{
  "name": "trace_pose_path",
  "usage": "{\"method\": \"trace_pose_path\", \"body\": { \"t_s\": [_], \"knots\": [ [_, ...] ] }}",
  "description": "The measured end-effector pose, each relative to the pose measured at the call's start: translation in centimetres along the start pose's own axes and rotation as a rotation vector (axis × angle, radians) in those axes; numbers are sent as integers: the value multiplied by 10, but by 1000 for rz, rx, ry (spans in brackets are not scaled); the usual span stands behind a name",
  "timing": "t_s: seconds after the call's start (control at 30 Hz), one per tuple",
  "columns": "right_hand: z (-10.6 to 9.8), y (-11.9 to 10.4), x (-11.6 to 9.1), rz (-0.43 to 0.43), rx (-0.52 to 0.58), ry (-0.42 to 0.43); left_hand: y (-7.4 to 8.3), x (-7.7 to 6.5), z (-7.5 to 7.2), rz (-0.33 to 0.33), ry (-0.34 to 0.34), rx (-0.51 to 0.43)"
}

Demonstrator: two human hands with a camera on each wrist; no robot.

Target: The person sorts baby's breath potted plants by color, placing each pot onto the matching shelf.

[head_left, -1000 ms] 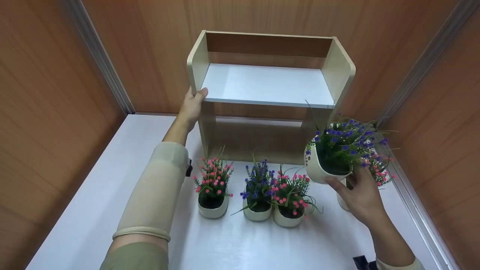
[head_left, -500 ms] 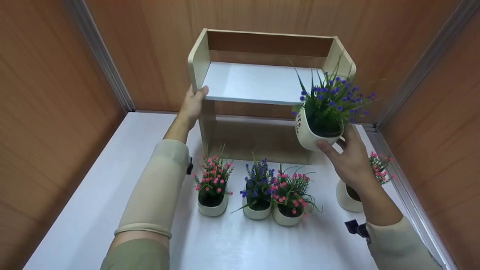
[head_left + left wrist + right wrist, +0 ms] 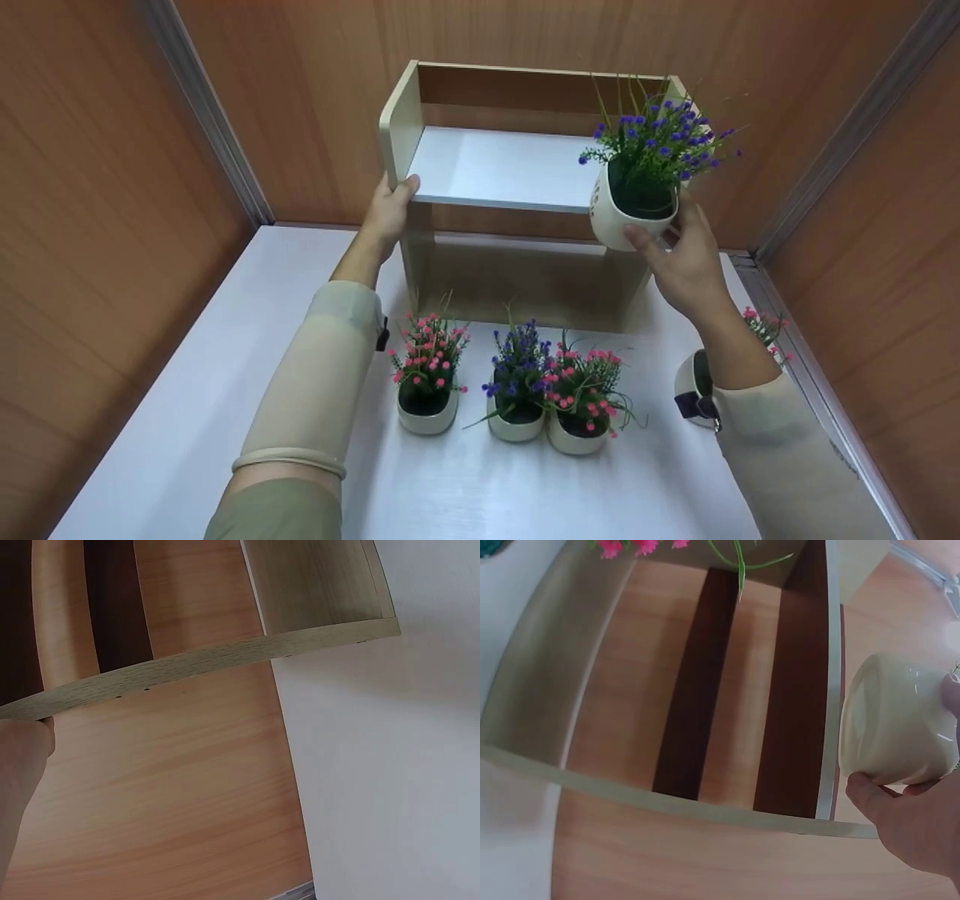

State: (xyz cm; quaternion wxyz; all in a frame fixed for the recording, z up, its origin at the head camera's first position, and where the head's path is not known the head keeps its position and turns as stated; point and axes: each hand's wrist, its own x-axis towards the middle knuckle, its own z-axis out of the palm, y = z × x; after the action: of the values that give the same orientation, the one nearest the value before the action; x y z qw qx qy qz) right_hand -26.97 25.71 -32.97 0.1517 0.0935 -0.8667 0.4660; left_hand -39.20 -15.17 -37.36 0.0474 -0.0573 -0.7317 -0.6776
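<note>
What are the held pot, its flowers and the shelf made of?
Pot: probably glazed ceramic, perhaps plastic; it is smooth with glossy highlights. Flowers: likely matt plastic, given their uniform, bead-like heads. Shelf: apparently wood-look board, matt; grain lines show along its edge.

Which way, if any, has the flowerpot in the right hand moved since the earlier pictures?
Yes: in the head view the flowerpot has moved up and slightly left against the shelf, now overlapping the right end of its white board.

Pretty much just orangey wood-grain walls (image 3: 300, 97) left, top and right, grey metal strips (image 3: 212, 112) in the upper corners, and a glossy white tabletop (image 3: 465, 502) bottom centre.
</note>
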Motion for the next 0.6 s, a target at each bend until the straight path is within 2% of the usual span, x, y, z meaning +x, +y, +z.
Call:
{"method": "trace_pose_path", "body": {
  "t_s": [0.4, 0.6],
  "knots": [
    [-3, -5, 27, 78, -38, -50, 1, 0, 4, -18, 3, -17],
    [-4, -10, 39, 133, -60, -65, 0, 2, 4, -13, -11, 10]
  ]
}}
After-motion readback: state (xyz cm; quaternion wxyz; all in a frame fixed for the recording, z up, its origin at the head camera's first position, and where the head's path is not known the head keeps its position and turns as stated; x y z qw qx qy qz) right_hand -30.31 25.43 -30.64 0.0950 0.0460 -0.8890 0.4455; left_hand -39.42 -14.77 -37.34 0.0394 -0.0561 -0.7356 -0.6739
